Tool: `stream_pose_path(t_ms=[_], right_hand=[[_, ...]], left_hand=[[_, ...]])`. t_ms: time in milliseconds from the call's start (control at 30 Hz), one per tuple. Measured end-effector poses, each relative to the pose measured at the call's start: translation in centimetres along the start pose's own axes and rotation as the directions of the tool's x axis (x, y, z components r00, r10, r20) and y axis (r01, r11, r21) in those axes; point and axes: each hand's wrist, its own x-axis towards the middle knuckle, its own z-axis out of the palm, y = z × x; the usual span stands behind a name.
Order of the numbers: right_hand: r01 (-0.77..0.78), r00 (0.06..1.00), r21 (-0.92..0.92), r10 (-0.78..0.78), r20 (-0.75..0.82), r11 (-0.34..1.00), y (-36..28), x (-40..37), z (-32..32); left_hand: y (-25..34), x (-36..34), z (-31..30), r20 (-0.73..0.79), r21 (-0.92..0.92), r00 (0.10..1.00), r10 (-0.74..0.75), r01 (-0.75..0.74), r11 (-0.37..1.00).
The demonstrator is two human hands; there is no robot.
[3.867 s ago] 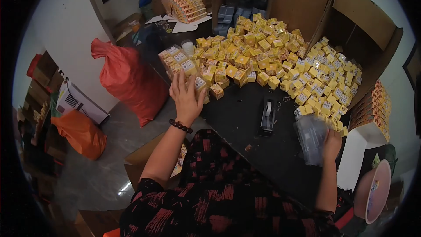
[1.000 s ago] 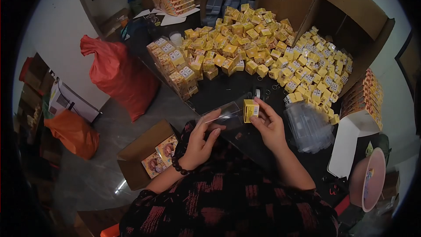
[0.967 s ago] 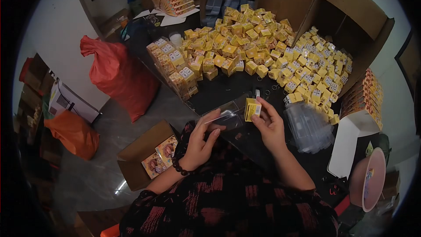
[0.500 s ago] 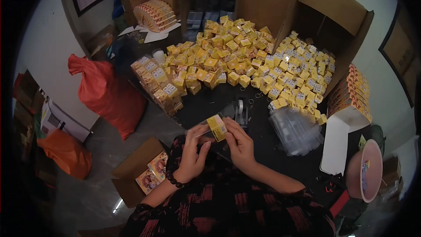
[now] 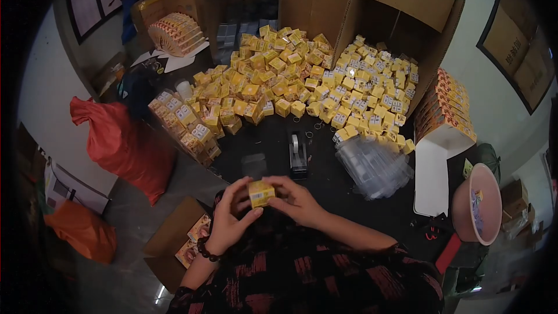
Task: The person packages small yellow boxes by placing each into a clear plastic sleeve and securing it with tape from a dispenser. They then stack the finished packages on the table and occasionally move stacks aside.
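A small yellow printed box (image 5: 261, 193) is held between my two hands, close in front of my body. My left hand (image 5: 231, 216), with a dark bead bracelet at its wrist, grips the box from the left, thumb low along its near side. From the right, my right hand (image 5: 299, 202) closes on the same box with thumb and fingers. Just beyond the fingertips shows a clear plastic piece (image 5: 254, 164) against the black tabletop (image 5: 337, 197). A tape dispenser (image 5: 298, 157) stands a little farther off, right of it.
A large heap of yellow boxes (image 5: 273, 75) covers the back of the table. Clear plastic sleeves (image 5: 375, 168) lie stacked at right, near an open display carton (image 5: 433, 174) and a pink basin (image 5: 478, 203). On the left floor are a red sack (image 5: 119, 145) and an open cardboard box (image 5: 168, 235).
The box has come down and left, closer to my body, and is turned to another face. The clear plastic now shows beyond my hands. The whole view has shifted.
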Motion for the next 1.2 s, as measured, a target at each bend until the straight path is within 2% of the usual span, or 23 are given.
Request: stream_pose_path(t_ms=[67,100,133,200,233,300,333,400,467,500,567,600,700,833,900,933,1000,1033,1067,1100,1133,1167,1200], right_hand=[[-0.047,0.987,-0.116,0.064,0.147,0.992,1.5,-0.1,-0.4],[-0.069,0.972,-0.174,0.106,0.210,0.982,1.4,-0.1,-0.3],[-0.070,0.973,-0.176,0.106,0.206,0.982,1.1,-0.2,-0.2],[0.005,0.996,-0.148,0.008,0.084,0.989,0.3,-0.3,0.4],[0.001,0.997,-0.152,0.012,0.082,0.988,0.7,-0.3,0.4],[0.004,0.998,0.242,-0.017,0.052,0.970,1.7,0.0,0.4],[0.008,0.999,0.234,-0.020,0.049,0.972,1.6,0.2,0.4],[-0.135,0.991,0.271,0.133,0.028,0.953,0.9,0.6,-0.2],[-0.134,0.989,-0.131,0.142,0.051,0.982,-0.2,1.1,-0.2],[-0.076,0.994,-0.178,0.089,0.067,0.981,-1.3,1.4,0.0],[-0.050,0.998,-0.069,0.053,0.034,0.996,1.0,1.2,-0.2],[-0.083,0.995,-0.135,0.089,0.040,0.987,0.5,1.0,-0.4],[-0.158,0.986,-0.179,0.166,0.033,0.971,1.1,0.8,-1.2],[-0.137,0.980,-0.195,0.161,0.114,0.971,1.7,0.4,-1.9],[-0.078,0.977,-0.329,0.138,0.162,0.941,1.3,0.4,-2.1],[-0.080,0.976,-0.327,0.141,0.167,0.942,1.0,0.6,-2.5],[0.025,0.941,-0.383,0.107,0.320,0.923,0.1,1.6,-3.4],[0.150,0.967,-0.526,-0.014,0.254,0.837,0.1,2.8,-4.6],[0.250,0.967,-0.658,-0.149,0.207,0.710,0.5,4.5,-6.6],[0.207,0.961,-0.826,-0.268,0.071,0.524,1.0,6.8,-9.5],[0.028,0.945,-0.939,-0.316,-0.087,0.343,1.8,8.8,-12.5],[-0.148,0.925,-0.965,-0.315,-0.212,0.215,2.5,10.5,-15.0],[-0.320,0.883,-0.944,-0.335,-0.328,0.081,3.2,11.8,-17.1]], left_hand=[[-1.8,0.3,-0.1,0.186,-0.269,0.973,-0.134,0.181,0.946],[-2.4,0.6,-0.6,0.252,-0.193,0.967,-0.039,0.089,0.977],[-2.8,0.5,-0.8,0.255,-0.194,0.966,-0.039,0.090,0.977],[-3.3,0.3,-0.9,0.273,-0.138,0.960,-0.066,0.107,0.985],[-3.5,0.2,-0.7,0.274,-0.143,0.959,-0.066,0.108,0.984],[-3.9,0.2,-0.2,0.154,-0.141,0.988,0.012,0.010,0.990],[-3.9,0.1,-0.1,0.158,-0.146,0.987,0.019,0.005,0.989],[-4.1,-0.2,0.3,0.090,-0.337,0.996,-0.014,0.044,0.941],[-4.1,0.0,0.5,0.131,-0.248,0.990,-0.059,0.090,0.965],[-4.2,0.1,0.7,0.127,-0.243,0.991,-0.038,0.068,0.968],[-4.3,0.2,0.9,0.131,-0.137,0.990,-0.056,0.074,0.988],[-4.4,0.3,0.7,0.150,-0.098,0.988,-0.033,0.048,0.994],[-4.2,0.0,0.5,0.202,-0.013,0.979,-0.010,0.013,1.000],[-4.3,0.2,0.3,0.227,-0.026,0.972,-0.066,0.074,0.997],[-5.4,0.6,-0.3,0.322,0.146,0.942,0.099,-0.153,0.977],[-5.6,0.6,-0.3,0.316,0.148,0.944,0.096,-0.149,0.978],[-6.0,0.3,-0.2,0.224,0.026,0.973,-0.051,0.046,0.999],[-5.9,0.3,0.2,0.216,0.028,0.975,-0.051,0.047,0.999],[-5.5,0.5,0.7,0.061,-0.264,0.984,-0.169,0.179,0.948],[-5.3,0.6,1.0,-0.054,-0.548,0.947,-0.318,0.238,0.802],[-5.4,0.4,0.3,0.017,-0.631,0.907,-0.420,0.335,0.699],[-6.3,0.1,-0.6,0.006,-0.633,0.912,-0.411,0.321,0.704],[-7.9,-0.4,-1.7,0.176,-0.655,0.874,-0.453,0.447,0.609]])
